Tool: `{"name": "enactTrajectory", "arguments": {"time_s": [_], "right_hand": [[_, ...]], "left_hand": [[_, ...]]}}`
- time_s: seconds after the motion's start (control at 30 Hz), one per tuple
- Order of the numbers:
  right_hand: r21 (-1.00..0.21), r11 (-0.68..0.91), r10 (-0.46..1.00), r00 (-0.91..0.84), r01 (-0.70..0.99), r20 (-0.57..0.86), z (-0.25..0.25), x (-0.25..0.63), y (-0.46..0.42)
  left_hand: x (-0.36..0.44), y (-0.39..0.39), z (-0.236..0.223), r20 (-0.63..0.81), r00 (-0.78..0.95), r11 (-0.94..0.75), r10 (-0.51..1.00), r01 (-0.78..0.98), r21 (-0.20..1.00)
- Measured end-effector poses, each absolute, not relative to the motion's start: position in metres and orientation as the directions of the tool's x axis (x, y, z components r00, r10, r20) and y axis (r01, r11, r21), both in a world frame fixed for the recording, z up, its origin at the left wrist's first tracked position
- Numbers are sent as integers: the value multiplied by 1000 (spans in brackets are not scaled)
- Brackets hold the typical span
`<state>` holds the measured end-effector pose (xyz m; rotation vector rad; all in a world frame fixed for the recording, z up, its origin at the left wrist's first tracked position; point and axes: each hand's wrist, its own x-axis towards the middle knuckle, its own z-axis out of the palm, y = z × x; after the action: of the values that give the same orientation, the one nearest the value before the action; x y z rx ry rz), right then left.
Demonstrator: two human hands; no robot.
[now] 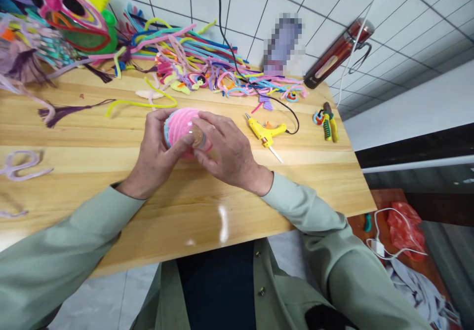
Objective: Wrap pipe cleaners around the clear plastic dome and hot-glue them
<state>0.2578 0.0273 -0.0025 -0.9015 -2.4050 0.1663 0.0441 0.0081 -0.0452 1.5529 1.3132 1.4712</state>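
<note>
A round pink piece (181,125), wound in rows of fuzzy pipe cleaner with a light blue band along its left edge, is held between both hands above the table. My left hand (155,147) is closed around its left side, thumb pressed toward the middle. My right hand (227,147) grips it from the right, its fingers over a clear-looking round end (197,135) with a brownish centre. What that end is made of I cannot tell. To the right of my right hand lies a yellow hot glue gun (266,131) with a glue stick in its back.
Many coloured pipe cleaners (200,49) are heaped along the wall, beside a colourful fuzzy mask-like figure (77,14). Pliers (329,123) and a red thermos (338,54) stand at the right. A black cord (222,29) hangs down to the glue gun. A purple tassel (66,113) lies left.
</note>
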Motion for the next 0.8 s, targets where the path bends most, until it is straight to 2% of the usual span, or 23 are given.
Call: {"name": "enactTrajectory", "arguments": {"time_s": [0.43,0.8], "right_hand": [[-301,752,656,-616,587,436,3,256,26],[-380,771,635,-564,511,528,-7,262,30]], "left_hand": [[47,9,-44,382,-139,-344,914,236,909],[48,6,-40,374,-84,-346,923,243,907]]}}
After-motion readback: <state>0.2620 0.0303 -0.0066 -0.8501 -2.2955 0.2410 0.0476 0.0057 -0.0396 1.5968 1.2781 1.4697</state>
